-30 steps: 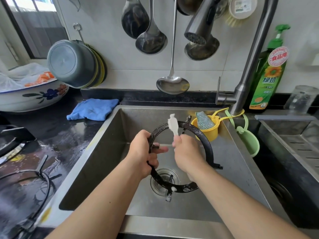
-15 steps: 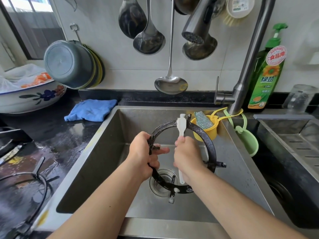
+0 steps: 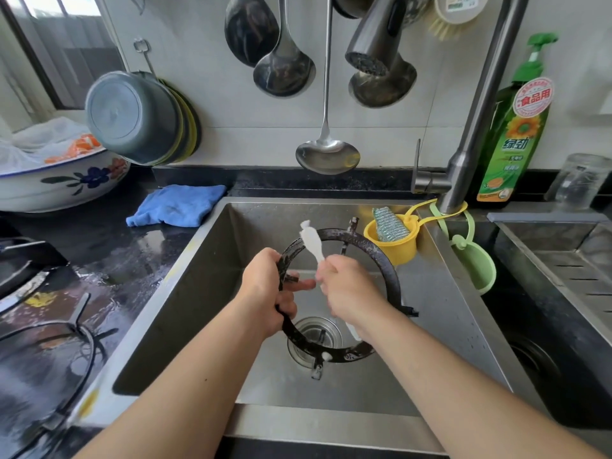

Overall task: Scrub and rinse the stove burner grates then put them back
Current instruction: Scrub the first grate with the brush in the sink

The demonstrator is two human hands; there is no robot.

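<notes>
At the far left a wet black stone counter [image 3: 109, 256] runs back to a white tiled wall [image 3: 231, 104]; on it sit a white floral-painted ceramic basin [image 3: 63, 183], a second black wire burner grate [image 3: 82, 339] lying flat near the front edge, and a crumpled blue cloth [image 3: 175, 205] just beside the sink's back left corner; a stack of grey and yellow-green bowls [image 3: 139, 117] hangs tilted on the wall above. The brushed stainless-steel sink [image 3: 205, 293] fills the middle, its walls steep and its round drain [image 3: 314, 336] set in the floor. The left hand [image 3: 268, 289] grips the left rim of the round black cast-iron burner grate [image 3: 381, 260], which is held tilted above the drain, clear of the sink walls; the right hand [image 3: 347, 289] is clenched round a white plastic brush [image 3: 311, 241], whose head lies against the grate's upper left rim. 3 steel ladles [image 3: 284, 67] hang above. Right of the grate, a yellow cup holding a scouring pad [image 3: 394, 240] and a pale green cup [image 3: 477, 266] hang from the grey steel tap [image 3: 477, 104]; a green dish-soap bottle [image 3: 516, 127] stands behind, against the wall; a second steel basin [image 3: 563, 260] lies at the far right edge.
</notes>
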